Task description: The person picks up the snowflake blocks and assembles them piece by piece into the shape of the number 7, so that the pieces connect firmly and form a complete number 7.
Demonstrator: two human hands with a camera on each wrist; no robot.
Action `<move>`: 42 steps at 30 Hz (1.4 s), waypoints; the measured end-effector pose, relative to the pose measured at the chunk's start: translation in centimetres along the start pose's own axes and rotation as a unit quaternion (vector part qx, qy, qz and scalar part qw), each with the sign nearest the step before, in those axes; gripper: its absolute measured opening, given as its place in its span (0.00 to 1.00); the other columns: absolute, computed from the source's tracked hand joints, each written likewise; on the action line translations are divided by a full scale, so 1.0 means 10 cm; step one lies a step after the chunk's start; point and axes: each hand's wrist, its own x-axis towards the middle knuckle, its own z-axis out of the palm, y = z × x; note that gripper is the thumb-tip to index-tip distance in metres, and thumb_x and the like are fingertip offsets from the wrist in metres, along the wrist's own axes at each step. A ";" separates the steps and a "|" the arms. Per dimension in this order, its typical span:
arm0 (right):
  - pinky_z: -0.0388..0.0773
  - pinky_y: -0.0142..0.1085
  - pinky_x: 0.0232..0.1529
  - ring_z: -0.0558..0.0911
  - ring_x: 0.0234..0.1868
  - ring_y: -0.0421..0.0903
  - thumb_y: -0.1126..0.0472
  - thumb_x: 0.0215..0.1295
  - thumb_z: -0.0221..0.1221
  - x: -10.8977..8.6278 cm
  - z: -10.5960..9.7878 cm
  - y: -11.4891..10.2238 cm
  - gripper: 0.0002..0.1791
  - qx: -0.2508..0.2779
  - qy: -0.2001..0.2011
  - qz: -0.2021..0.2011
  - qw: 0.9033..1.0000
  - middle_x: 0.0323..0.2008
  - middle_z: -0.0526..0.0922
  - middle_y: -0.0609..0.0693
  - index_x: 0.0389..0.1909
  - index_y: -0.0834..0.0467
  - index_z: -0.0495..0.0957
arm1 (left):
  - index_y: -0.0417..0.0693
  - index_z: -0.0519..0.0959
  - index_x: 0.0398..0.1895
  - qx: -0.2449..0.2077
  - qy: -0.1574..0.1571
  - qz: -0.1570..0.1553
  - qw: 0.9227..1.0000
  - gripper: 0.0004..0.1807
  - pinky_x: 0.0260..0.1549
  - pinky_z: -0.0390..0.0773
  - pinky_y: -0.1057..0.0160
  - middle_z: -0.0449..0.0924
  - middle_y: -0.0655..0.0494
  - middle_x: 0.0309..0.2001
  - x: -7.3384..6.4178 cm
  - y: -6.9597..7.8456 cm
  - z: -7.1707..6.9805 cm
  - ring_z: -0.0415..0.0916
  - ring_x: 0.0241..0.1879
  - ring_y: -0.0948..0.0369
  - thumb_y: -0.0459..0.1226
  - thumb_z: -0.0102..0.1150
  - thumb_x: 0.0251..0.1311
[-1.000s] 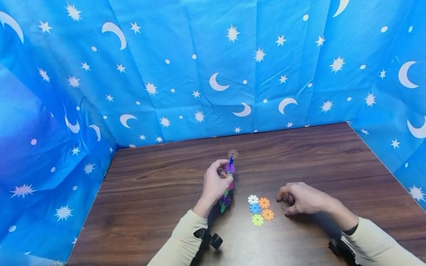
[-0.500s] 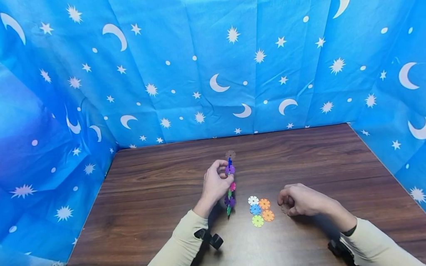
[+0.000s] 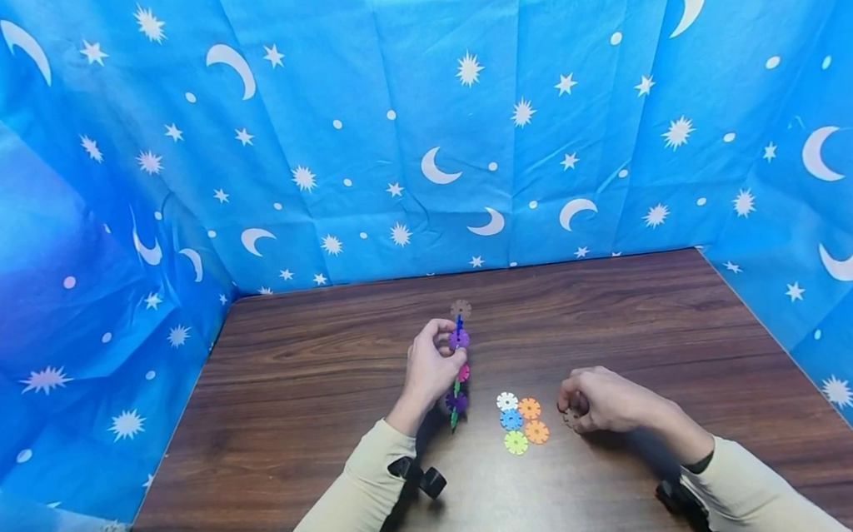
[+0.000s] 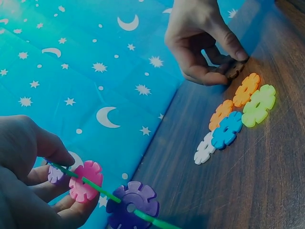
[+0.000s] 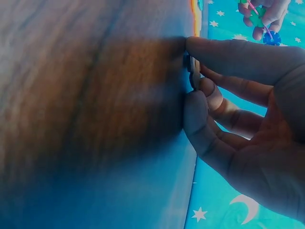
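My left hand pinches a chain of notched plastic discs, raised over the middle of the table. In the head view a brown disc tops the chain, a purple disc sits by the fingertips, and a green one hangs at the lower end. The left wrist view shows its pink disc and dark purple disc slotted onto green ones seen edge-on. Low at the table, my right hand grips a loose brown disc by its edges between thumb and fingers. Part of that disc is hidden behind the fingers.
Between the hands, a small group of flat discs lies on the wooden table: white, blue, yellow-green and two orange. Blue cloth with moons and stars hangs around the back and sides.
The chain's lower end has swung slightly, first right and then a little back left, while the left hand stays put. The right hand's fingers have shifted slightly around the brown disc.
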 end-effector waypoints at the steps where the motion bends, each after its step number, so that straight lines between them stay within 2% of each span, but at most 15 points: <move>1: 0.68 0.29 0.29 0.70 0.28 0.34 0.62 0.43 0.73 0.00 0.00 -0.01 0.14 -0.001 0.002 -0.001 1.000 0.27 0.72 0.40 0.31 0.49 0.80 | 0.46 0.79 0.45 -0.002 0.002 0.000 1.000 0.18 0.39 0.81 0.62 0.86 0.50 0.40 0.00 0.00 0.00 0.80 0.34 0.60 0.29 0.67 0.48; 5: 0.69 0.29 0.28 0.71 0.28 0.34 0.64 0.42 0.74 -0.01 -0.02 -0.02 0.15 0.008 0.008 -0.006 1.000 0.27 0.73 0.41 0.30 0.48 0.79 | 0.46 0.79 0.45 -0.011 0.008 -0.001 1.000 0.17 0.41 0.82 0.61 0.86 0.49 0.41 0.00 0.00 0.00 0.81 0.37 0.58 0.31 0.69 0.50; 10: 0.74 0.28 0.28 0.75 0.27 0.32 0.69 0.44 0.71 0.01 -0.05 -0.01 0.14 0.029 0.006 -0.015 0.999 0.26 0.78 0.40 0.28 0.49 0.80 | 0.45 0.79 0.45 -0.020 0.013 0.006 1.000 0.15 0.44 0.82 0.59 0.86 0.49 0.41 0.00 0.01 0.00 0.82 0.40 0.57 0.32 0.69 0.53; 14: 0.74 0.28 0.27 0.75 0.26 0.31 0.70 0.48 0.68 0.02 -0.07 -0.01 0.13 0.037 0.001 -0.008 0.999 0.24 0.80 0.39 0.28 0.48 0.80 | 0.45 0.79 0.44 -0.023 0.018 0.010 1.000 0.14 0.46 0.82 0.57 0.86 0.48 0.41 0.01 0.00 0.01 0.83 0.42 0.56 0.35 0.68 0.55; 19: 0.72 0.27 0.27 0.74 0.25 0.31 0.69 0.49 0.68 0.03 -0.08 0.00 0.14 0.031 0.002 0.007 0.999 0.23 0.79 0.37 0.27 0.45 0.81 | 0.46 0.80 0.42 -0.029 0.026 0.014 0.999 0.11 0.46 0.82 0.58 0.86 0.50 0.40 0.02 -0.01 0.02 0.83 0.42 0.57 0.39 0.67 0.59; 25: 0.71 0.27 0.27 0.73 0.24 0.31 0.68 0.51 0.67 0.01 -0.07 0.01 0.13 0.036 0.005 0.005 0.999 0.21 0.77 0.35 0.27 0.44 0.81 | 0.46 0.80 0.39 -0.060 0.028 0.014 0.998 0.07 0.40 0.82 0.65 0.87 0.53 0.35 0.03 -0.04 0.04 0.84 0.35 0.61 0.40 0.63 0.63; 33: 0.71 0.27 0.26 0.73 0.23 0.31 0.67 0.53 0.67 0.03 -0.08 0.00 0.11 0.045 0.014 0.010 0.999 0.21 0.78 0.35 0.28 0.45 0.81 | 0.45 0.81 0.36 -0.080 0.028 0.023 0.996 0.05 0.37 0.82 0.67 0.87 0.52 0.33 0.03 -0.06 0.03 0.84 0.36 0.55 0.37 0.62 0.63; 39: 0.71 0.28 0.27 0.74 0.24 0.32 0.66 0.54 0.67 0.08 -0.15 -0.01 0.10 0.056 0.038 0.014 0.998 0.23 0.78 0.36 0.29 0.46 0.82 | 0.44 0.81 0.36 -0.104 0.021 0.009 0.994 0.06 0.22 0.77 0.71 0.87 0.49 0.32 0.02 -0.06 0.02 0.83 0.28 0.61 0.37 0.63 0.62; 42: 0.73 0.28 0.26 0.76 0.25 0.33 0.66 0.55 0.67 0.12 -0.19 -0.04 0.09 0.073 0.049 0.018 0.996 0.24 0.80 0.37 0.30 0.48 0.82 | 0.44 0.81 0.36 -0.107 0.018 0.004 0.994 0.05 0.18 0.73 0.72 0.87 0.49 0.32 0.02 -0.05 0.01 0.82 0.26 0.62 0.37 0.64 0.62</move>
